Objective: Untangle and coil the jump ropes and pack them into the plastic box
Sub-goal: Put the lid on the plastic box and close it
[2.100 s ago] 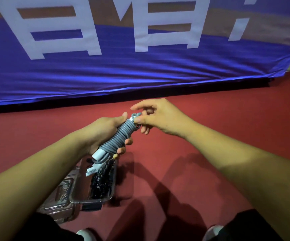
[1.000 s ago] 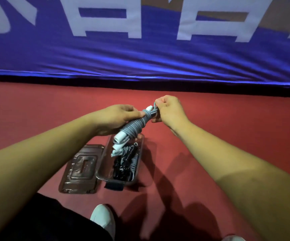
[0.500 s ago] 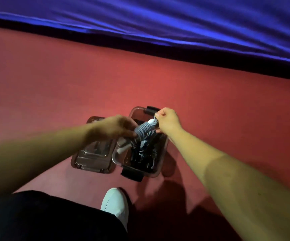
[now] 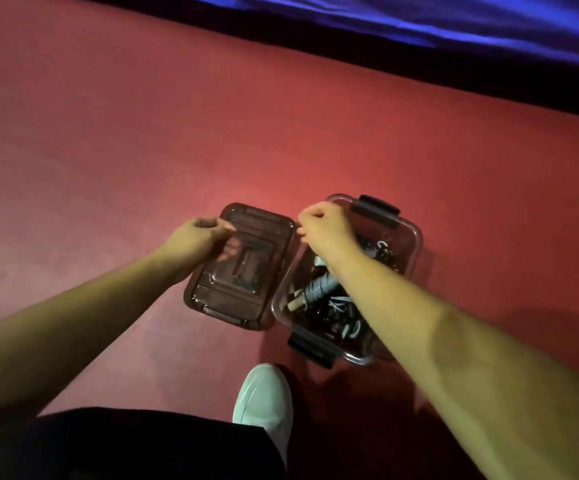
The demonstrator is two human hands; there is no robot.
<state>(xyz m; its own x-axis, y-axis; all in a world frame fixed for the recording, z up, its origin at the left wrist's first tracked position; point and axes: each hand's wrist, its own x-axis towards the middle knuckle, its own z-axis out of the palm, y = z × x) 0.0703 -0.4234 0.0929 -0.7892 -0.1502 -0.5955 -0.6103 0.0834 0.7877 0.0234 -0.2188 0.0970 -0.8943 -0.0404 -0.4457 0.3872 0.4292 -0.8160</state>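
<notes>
Floor: red sports flooring (image 4: 108, 133) runs up to a blue fabric banner (image 4: 454, 19) along the far edge.
Box: clear plastic box (image 4: 417, 244) with black latches at both ends stands open on the floor.
Ropes: grey coiled jump rope (image 4: 317, 289) with pale handles lies inside the box, on top of black coiled ropes (image 4: 329, 317).
Lid: clear rectangular plastic lid (image 4: 243, 292) sits just left of the box.
Left hand: left grip (image 4: 205, 237) holds the lid's left edge, thumb on top, fingers visible through the plastic beneath.
Right hand: right grip (image 4: 322, 226) is curled tight, pinching the lid's far right corner; its forearm crosses over the box.
Foot: white shoe (image 4: 264, 400) stands near the box's near end.
</notes>
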